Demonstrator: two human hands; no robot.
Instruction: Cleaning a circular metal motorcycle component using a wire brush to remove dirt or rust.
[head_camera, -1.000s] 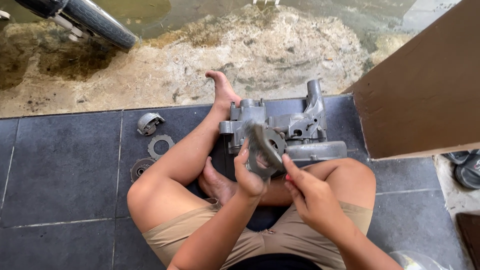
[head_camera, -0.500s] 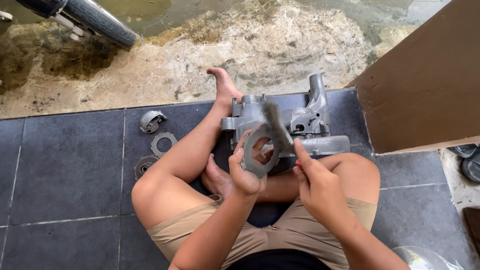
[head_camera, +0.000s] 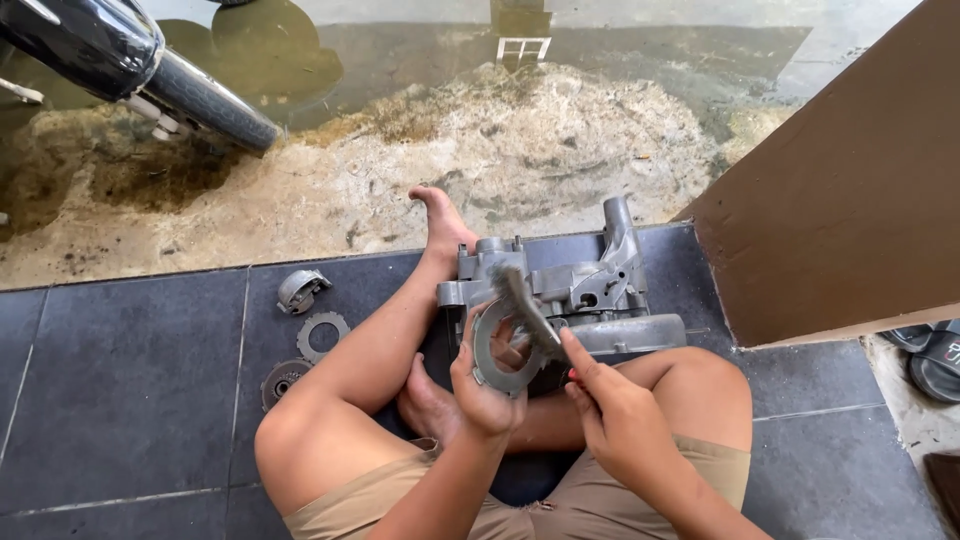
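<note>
I sit cross-legged on dark floor tiles. My left hand (head_camera: 482, 385) grips a flat grey metal ring plate (head_camera: 497, 358) by its lower edge, held upright in front of me. My right hand (head_camera: 600, 395) holds a wire brush (head_camera: 520, 300) whose bristle head lies across the plate's top right. Just beyond both hands, a grey metal engine casing (head_camera: 570, 285) rests on the tiles between my legs.
Three small parts lie left of my knee: a curved metal shoe (head_camera: 298, 290), a toothed ring (head_camera: 322, 333) and a round disc (head_camera: 280, 380). A motorcycle tyre (head_camera: 205, 100) stands top left on wet muddy ground. A brown wall (head_camera: 850, 190) rises right, sandals (head_camera: 925, 355) beside it.
The brush head has moved back and forth across the ring plate. The view has tilted, so everything sits lower in the frame; the plate stays in my left hand.
</note>
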